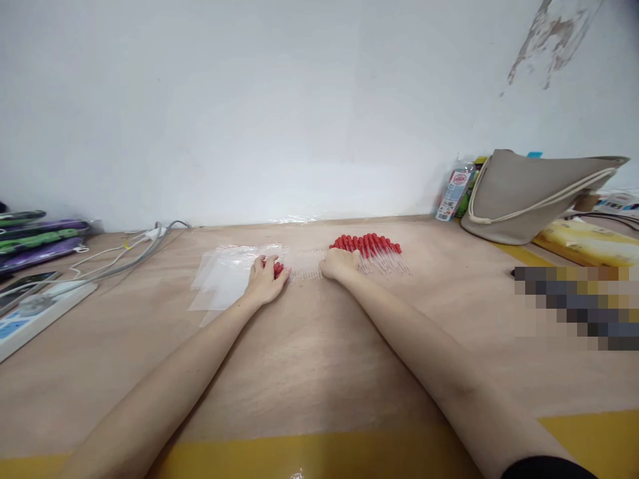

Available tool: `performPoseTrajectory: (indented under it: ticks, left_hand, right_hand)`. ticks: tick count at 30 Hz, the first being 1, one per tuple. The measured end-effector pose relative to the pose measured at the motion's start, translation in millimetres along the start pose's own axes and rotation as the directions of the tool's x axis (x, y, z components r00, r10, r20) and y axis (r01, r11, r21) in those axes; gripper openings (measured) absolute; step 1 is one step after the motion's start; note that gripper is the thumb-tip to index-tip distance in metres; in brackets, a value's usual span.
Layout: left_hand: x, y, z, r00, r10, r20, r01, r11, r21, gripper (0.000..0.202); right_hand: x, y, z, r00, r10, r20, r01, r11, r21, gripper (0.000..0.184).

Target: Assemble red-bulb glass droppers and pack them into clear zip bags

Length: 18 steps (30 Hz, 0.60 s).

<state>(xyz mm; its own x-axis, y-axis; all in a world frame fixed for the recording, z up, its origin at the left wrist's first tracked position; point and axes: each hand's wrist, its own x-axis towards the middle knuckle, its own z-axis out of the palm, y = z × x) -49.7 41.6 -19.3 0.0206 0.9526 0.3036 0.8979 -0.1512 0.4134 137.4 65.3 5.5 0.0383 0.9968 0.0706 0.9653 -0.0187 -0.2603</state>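
My left hand (264, 285) is curled over several red handles (278, 269), at the right edge of a stack of clear plastic bags (219, 276). My right hand (340, 263) is closed with its fingers folded under, and what it grips, if anything, is hidden. Between my hands lies a row of thin, pale shafts (306, 265), too fine to make out well. Beside and behind my right hand spreads a pile of thin tools with red handles (369, 245), their slender metal shafts pointing toward me and to the right.
At the left are a power strip (50, 313) with cables, a phone (27, 289) and a stack of purple and green packages (42, 243). A bottle (454, 191), a grey bag (519, 196) and a yellow package (584, 243) stand at the right. Behind the table rises a wall.
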Motion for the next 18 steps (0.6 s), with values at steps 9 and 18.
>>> performPoseTrajectory:
  ticks: [9,18]
  left_hand:
    - [5,-7,-9.5,0.992,-0.057,-0.110,0.031,0.973,-0.230,0.049]
    - [9,-19,-37.1,0.984,0.163,-0.076,-0.175,0.968,-0.180,0.031]
  right_hand:
    - [-10,1,-8,1.000,-0.004,0.006,0.004,1.000,-0.001,0.024]
    - [-66,69,-14,0.895,-0.346,-0.280,0.349,0.936,-0.041,0.025]
